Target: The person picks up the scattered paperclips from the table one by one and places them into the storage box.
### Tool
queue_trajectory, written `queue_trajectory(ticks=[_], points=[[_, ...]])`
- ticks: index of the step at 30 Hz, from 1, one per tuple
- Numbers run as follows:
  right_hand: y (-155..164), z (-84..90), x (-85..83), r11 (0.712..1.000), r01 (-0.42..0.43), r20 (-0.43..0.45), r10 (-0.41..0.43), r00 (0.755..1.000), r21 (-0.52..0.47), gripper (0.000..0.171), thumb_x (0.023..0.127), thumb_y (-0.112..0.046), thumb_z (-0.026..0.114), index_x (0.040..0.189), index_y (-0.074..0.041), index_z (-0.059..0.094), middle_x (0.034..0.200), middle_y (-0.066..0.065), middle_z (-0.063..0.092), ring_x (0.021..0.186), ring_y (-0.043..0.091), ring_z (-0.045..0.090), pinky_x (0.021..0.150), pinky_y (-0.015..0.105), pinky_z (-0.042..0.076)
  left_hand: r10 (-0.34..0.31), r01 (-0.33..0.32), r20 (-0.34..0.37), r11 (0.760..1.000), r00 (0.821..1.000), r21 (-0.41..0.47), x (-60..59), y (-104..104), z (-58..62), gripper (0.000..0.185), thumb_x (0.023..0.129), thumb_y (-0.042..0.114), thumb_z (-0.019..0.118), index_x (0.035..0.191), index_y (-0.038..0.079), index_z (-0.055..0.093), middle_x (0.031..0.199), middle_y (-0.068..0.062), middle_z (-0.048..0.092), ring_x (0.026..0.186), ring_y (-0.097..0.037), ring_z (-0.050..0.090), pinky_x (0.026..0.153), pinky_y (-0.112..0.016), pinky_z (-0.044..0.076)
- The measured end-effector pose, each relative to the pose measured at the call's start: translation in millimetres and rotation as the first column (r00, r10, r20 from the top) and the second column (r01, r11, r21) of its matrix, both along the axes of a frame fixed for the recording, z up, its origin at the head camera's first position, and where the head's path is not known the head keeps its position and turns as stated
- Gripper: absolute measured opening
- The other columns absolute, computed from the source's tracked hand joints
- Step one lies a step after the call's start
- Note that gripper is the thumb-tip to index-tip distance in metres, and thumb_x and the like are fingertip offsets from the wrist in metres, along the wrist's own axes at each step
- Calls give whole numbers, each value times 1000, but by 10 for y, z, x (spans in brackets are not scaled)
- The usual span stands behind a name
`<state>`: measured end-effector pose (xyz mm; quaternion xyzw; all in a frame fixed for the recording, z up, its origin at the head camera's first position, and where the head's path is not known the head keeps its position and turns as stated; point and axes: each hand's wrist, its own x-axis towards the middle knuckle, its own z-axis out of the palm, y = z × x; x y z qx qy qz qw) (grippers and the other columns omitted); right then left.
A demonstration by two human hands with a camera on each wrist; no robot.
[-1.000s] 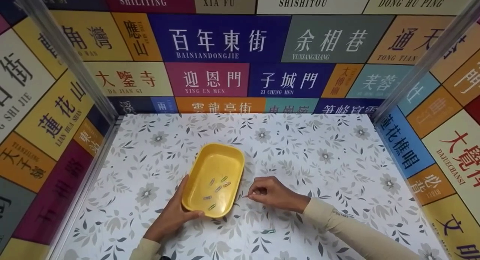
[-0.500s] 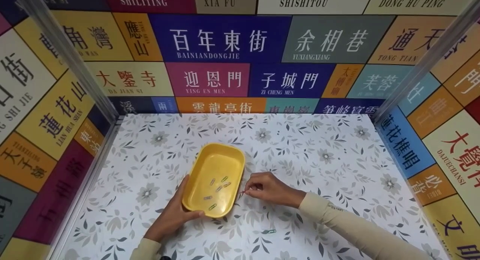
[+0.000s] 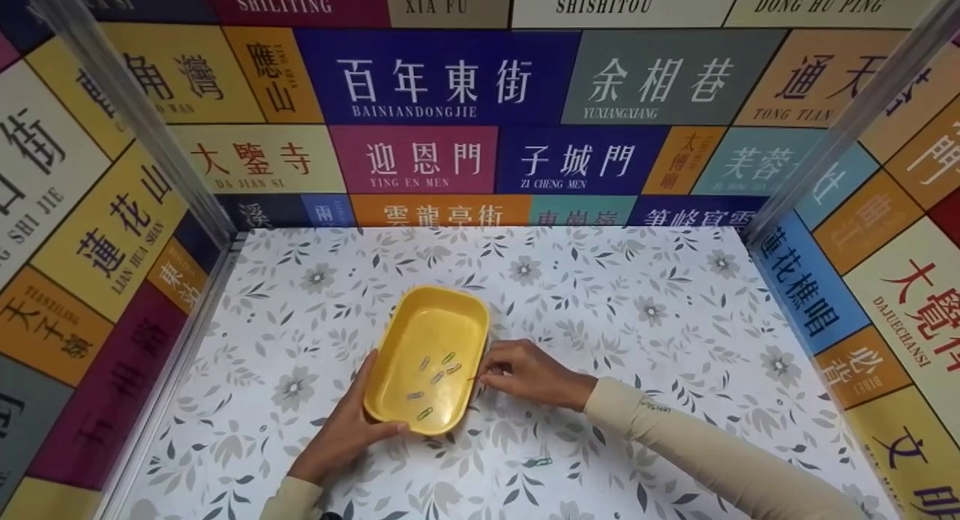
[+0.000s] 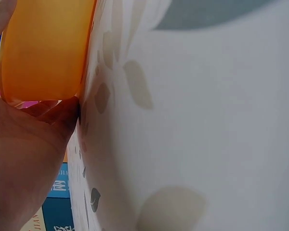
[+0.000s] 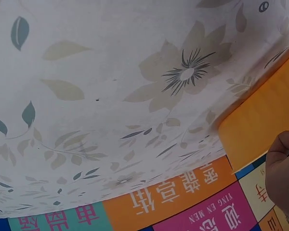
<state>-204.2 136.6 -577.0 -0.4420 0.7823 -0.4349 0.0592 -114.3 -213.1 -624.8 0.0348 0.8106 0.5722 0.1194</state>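
White tabletop (image 3: 600, 310) patterned with grey leaves and flowers, walled by colourful street-name panels (image 3: 442, 77), shallow yellow plastic oblong tray (image 3: 439, 321) gripped at its near end by left hand (image 3: 349, 426), small paper clip (image 3: 474, 377) pinched by right hand (image 3: 525, 374) at the tray's right rim, several coloured paper clips (image 3: 435, 376) lying inside, one green paper clip (image 3: 538, 462) left on the tabletop nearby.

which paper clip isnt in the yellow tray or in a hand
The green paper clip lying alone on the floral table, near the front edge below the right hand. The other loose clips lie inside the yellow tray, and one is pinched in that hand.
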Motion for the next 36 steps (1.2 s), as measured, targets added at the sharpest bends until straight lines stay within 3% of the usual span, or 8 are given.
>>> queue_trajectory(ticks=[12,21,36], points=[[-164,115,-83,995,39,-56,-35,998,87,6,97,-2,80,97,-7,81,94,0,76,84,12,66,77,28,57,-8,8,-6,1000,1000,13,-6,2,12,140,78,34,102,179,23,5,185,-6,14,168,-33,18,135,-58,10],[-248,165,-116,985,56,-110,-39,993,164,4,98,-7,78,98,-7,82,93,2,76,85,16,67,80,31,57,0,0,-1,1000,1000,-16,-14,0,-6,141,79,36,101,179,22,4,185,-7,12,169,-35,14,135,-60,7],[-362,216,-229,978,45,-210,-2,978,204,6,94,-1,76,95,-5,82,89,5,73,82,20,67,76,32,57,5,-5,-3,1000,1000,-16,-3,0,0,142,77,36,102,179,23,5,185,-8,12,169,-37,13,135,-60,6]])
